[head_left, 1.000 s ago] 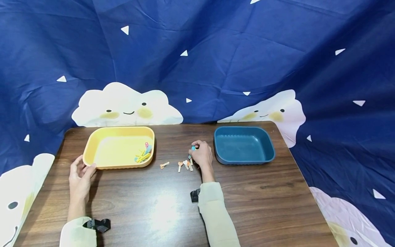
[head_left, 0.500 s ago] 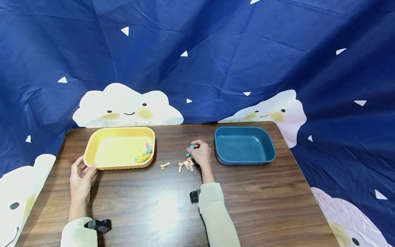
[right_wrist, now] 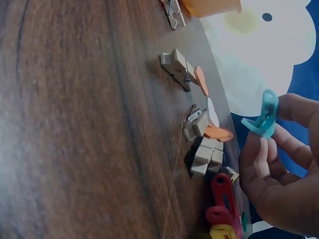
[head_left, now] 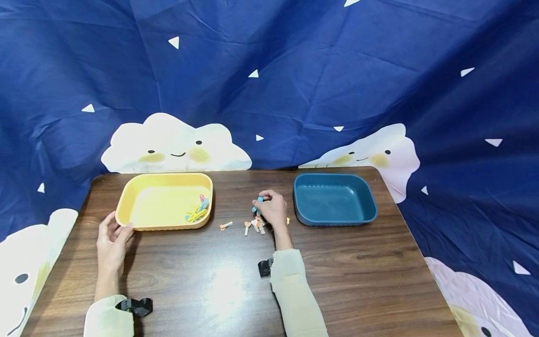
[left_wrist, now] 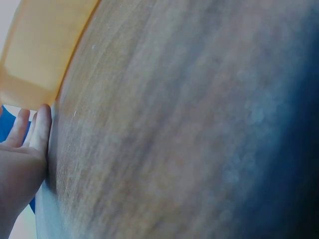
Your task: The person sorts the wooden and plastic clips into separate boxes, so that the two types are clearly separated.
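Observation:
My right hand (head_left: 273,210) pinches a teal plastic clothespin (right_wrist: 265,115) between thumb and fingertips, over the middle of the table. Below it lie small wooden clothespins (right_wrist: 207,155) with orange and white decorated ends. A red plastic clothespin (right_wrist: 223,196) and a yellow one (right_wrist: 222,231) lie close under the hand, mostly hidden by it in the head view. At the left, my left hand (head_left: 112,241) holds the near left corner of a yellow bin (head_left: 162,228), thumb at the front wall and fingers around the side. Several yellow, blue and pink clothespins (head_left: 197,215) lie in the bin's right end.
A dark blue bin (head_left: 334,221) with nothing in it stands right of the right hand. One wooden clothespin (head_left: 226,225) lies apart, near the yellow bin. Behind the brown table (head_left: 189,271) hangs a blue curtain (head_left: 269,93) with clouds.
My right hand has lifted the teal clothespin slightly and moved a little left with it. A bit of yellow now shows right of the wrist. The left hand keeps its place on the bin.

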Demonstrator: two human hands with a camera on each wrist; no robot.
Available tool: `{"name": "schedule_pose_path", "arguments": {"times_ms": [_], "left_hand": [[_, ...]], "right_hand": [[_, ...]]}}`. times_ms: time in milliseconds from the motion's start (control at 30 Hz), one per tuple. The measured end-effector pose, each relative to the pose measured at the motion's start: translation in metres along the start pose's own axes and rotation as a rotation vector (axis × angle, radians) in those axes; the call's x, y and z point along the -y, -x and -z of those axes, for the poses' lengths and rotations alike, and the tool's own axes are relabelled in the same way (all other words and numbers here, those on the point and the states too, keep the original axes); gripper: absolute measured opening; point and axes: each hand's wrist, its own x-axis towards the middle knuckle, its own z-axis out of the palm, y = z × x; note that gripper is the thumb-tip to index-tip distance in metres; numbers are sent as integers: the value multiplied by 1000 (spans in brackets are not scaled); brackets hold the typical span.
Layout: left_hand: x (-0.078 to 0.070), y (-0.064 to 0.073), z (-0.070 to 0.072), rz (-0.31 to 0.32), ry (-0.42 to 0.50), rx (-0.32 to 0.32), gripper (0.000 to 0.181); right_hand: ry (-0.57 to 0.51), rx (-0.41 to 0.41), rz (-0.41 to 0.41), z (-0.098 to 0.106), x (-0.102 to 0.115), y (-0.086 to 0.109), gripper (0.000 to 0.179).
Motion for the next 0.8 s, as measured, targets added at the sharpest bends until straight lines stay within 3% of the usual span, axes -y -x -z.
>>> {"name": "schedule_pose_path", "arguments": {"times_ms": [800], "left_hand": [[0, -2, 0, 7, 23, 6, 59]], "right_hand": [[-99, 85, 23, -8, 16, 5, 31]]}}
